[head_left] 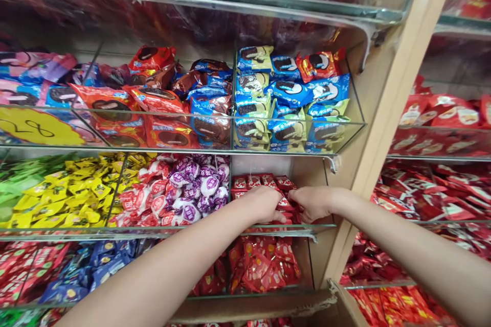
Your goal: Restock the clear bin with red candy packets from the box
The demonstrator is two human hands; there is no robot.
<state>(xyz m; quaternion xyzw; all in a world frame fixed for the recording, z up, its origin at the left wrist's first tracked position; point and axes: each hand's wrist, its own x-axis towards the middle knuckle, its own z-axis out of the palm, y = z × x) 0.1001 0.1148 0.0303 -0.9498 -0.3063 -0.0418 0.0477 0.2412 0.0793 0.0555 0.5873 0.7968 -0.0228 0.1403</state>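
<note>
Both hands reach into a glass-fronted compartment of small red wrapped snack packets (pixel 263 181) with white lettering. My left hand (pixel 265 204) is over the front packets, its fingers curled and partly hidden. Close beside it on the right, my right hand (pixel 313 203) bends down among the same packets near the compartment's side wall. Its fingers are curled too, and what lies in them is hidden. A few red packets show in the narrow gap between the two hands. The back row lies flat and fairly even.
Purple and red wrapped round candies (pixel 192 189) fill the compartment to the left, with yellow packets (pixel 72 189) beyond. Above, a glass shelf (pixel 172 150) bears blue and red cookie packs (pixel 291 93). A wooden upright (pixel 395 92) stands at right. Red bags (pixel 264 265) lie below.
</note>
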